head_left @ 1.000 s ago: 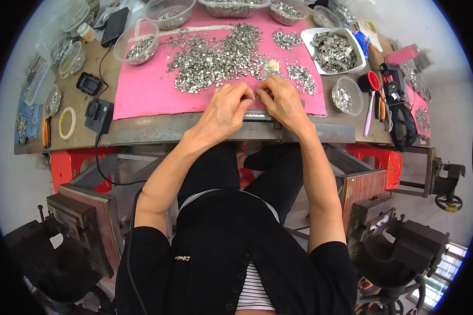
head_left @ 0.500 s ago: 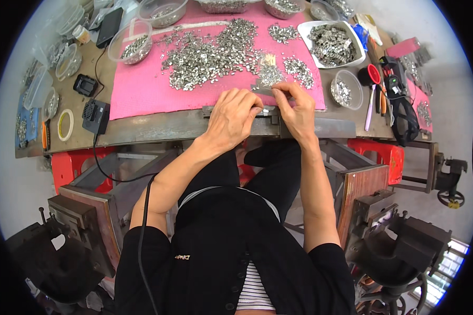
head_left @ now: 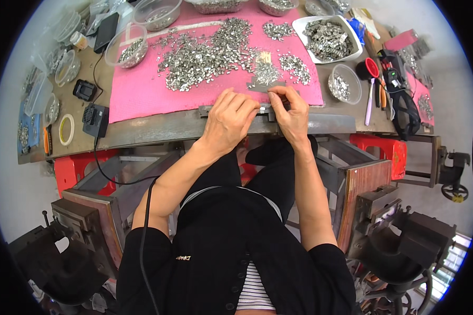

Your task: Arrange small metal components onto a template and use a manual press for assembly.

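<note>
My left hand [head_left: 230, 116] and my right hand [head_left: 290, 111] are together at the front edge of a pink mat [head_left: 142, 89], over a dark metal bar [head_left: 328, 123] fixed along the bench edge. The fingertips of both hands pinch a small silver metal part [head_left: 264, 106] between them. A large heap of small silver metal parts [head_left: 205, 52] lies on the mat beyond my hands, with smaller piles [head_left: 294, 65] to the right. What exactly sits under my fingers is hidden.
A white tray of metal parts [head_left: 328, 37] and clear bowls of parts [head_left: 344, 84] [head_left: 127, 51] ring the mat. Black adapters with a cable [head_left: 95, 119], a tape roll [head_left: 65, 129], red-handled pliers [head_left: 372, 79] and black straps [head_left: 402, 105] lie at the sides. Red stools and heavy vises stand below.
Both hands slid toward me from the mat onto the metal bar at the bench edge and stay pressed together there.
</note>
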The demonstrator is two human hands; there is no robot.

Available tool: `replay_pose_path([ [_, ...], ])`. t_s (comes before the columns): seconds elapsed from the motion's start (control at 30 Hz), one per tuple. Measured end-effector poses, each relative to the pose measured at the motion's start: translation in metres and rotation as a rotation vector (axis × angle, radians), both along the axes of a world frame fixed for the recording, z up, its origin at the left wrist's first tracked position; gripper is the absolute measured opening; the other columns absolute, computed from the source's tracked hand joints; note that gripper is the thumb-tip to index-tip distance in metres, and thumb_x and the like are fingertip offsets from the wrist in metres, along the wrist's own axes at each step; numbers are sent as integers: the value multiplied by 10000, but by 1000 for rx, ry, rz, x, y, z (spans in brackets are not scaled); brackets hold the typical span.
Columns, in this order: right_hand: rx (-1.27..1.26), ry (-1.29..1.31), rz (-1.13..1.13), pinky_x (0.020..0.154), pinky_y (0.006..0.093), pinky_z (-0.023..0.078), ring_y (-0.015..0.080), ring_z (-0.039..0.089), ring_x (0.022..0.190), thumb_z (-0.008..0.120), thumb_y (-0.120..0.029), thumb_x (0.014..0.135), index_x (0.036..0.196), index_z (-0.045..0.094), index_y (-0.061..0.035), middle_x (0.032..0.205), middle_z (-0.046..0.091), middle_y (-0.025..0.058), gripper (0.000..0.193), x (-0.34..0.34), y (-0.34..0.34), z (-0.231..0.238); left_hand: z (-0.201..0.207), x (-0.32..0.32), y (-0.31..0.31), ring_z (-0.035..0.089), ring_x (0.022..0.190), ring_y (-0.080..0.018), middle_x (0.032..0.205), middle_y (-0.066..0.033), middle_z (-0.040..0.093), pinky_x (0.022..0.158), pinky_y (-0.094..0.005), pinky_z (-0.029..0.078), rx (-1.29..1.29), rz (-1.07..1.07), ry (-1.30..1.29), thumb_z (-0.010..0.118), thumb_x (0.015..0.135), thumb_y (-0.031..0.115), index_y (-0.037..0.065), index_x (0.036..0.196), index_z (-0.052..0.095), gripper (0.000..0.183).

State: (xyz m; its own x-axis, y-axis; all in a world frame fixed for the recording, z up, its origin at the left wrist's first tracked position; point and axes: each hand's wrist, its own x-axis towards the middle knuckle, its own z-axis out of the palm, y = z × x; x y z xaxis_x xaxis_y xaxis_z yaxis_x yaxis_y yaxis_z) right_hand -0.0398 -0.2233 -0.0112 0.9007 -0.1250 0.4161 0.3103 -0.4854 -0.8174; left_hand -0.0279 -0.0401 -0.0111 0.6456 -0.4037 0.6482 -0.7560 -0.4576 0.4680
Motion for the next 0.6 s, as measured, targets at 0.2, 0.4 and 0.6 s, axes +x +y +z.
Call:
replay_pose_path([
  [0.2,-43,47,40,618,289,486,142,606,658,709,-29,902,973,710,-1,828,660,79,77,7,-5,3,8,22,9,608,849,-290,845,-74,674,873,-425,439,-9,57,111,708,879,126,73,909,700,61],
  [0.4,-212,2,106,639,349,517,238,652,696,705,-21,886,978,722,-13,844,662,111,93,24,-4,15,-4,54,-2,591,892,-276,853,-58,632,864,-423,427,181,151,68,749,842,174,98,915,739,106],
  [0.6,-334,-69,166,717,399,508,304,628,789,718,-29,858,974,732,-30,835,628,114,117,39,0,9,-3,57,-1,602,877,-270,834,-66,635,850,-417,426,187,92,41,730,851,139,70,899,691,93],
])
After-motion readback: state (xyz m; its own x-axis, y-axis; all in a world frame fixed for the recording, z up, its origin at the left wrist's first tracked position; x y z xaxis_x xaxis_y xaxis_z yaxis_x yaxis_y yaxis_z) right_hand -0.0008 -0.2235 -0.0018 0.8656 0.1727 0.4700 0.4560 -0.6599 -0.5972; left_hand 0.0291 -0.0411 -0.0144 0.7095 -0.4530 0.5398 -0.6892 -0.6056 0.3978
